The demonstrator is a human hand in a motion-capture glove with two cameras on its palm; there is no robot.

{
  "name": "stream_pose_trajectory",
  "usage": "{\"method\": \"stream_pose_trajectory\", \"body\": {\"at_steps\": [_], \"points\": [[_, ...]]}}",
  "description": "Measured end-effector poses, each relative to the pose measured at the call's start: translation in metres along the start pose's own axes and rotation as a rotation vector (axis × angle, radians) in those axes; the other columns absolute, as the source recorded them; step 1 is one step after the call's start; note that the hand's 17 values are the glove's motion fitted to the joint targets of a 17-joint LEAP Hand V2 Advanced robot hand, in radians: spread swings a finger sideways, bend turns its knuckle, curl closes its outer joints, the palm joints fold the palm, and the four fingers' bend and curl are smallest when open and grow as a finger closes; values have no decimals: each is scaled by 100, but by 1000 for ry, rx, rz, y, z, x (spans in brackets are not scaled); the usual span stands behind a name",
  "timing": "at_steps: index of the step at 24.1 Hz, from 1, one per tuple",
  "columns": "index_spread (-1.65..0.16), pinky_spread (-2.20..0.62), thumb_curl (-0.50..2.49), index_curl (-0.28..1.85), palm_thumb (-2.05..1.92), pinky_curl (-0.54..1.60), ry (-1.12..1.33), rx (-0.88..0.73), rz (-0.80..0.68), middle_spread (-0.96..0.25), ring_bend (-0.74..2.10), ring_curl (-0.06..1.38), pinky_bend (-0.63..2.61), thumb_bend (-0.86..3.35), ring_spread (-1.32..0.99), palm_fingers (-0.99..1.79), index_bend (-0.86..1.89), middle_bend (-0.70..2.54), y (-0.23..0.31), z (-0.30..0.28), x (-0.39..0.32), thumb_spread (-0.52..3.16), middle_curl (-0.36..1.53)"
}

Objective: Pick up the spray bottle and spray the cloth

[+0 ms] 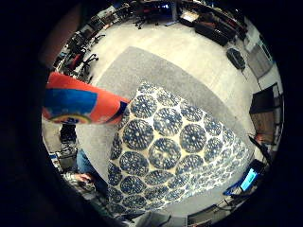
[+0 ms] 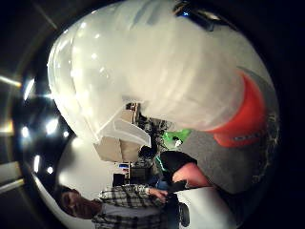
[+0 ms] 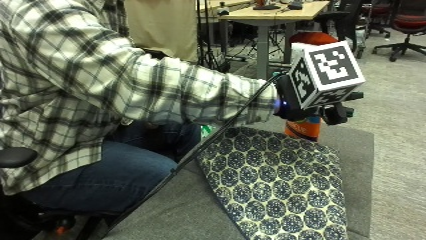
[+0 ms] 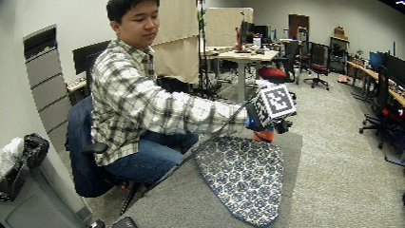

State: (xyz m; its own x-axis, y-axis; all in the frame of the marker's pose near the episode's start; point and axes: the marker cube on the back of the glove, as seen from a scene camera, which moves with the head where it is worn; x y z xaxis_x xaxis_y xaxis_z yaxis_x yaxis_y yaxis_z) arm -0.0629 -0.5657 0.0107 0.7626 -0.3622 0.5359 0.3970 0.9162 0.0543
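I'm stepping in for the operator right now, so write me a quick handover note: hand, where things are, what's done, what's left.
Right hand: wrapped around the spray bottle, holding it up above the far end of the cloth.
Spray bottle: orange base hanging below the hand in the outside view; its white body fills the thumb side palm view.
Cloth: blue patterned, spread flat on the grey table, beneath the bottle.
Done: bottle picked up.
Left: spray the cloth; no spray is visible yet.
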Motion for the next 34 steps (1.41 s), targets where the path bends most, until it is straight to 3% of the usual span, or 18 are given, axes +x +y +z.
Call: {"method": "stream_pose_trajectory", "body": {"at_steps": [8,14,19,26,34], "points": [[-42,21,46,31,45,34,175,-63,105,-11,27,34,48,-6,7,-16,8,12,38,-35,17,84,33],[-42,23,42,28,37,34,461,-126,260,-10,27,33,49,-6,9,-14,12,13,107,-79,21,87,30],[-42,24,40,28,34,33,668,-96,300,-10,27,33,48,-3,10,-10,16,13,235,-108,-4,95,28],[-41,25,43,29,47,30,717,218,563,-9,33,33,42,3,11,11,18,20,434,-80,-56,107,29],[-39,24,46,32,58,27,618,369,631,-10,34,32,35,5,8,31,23,21,573,-21,-110,113,31]]}}
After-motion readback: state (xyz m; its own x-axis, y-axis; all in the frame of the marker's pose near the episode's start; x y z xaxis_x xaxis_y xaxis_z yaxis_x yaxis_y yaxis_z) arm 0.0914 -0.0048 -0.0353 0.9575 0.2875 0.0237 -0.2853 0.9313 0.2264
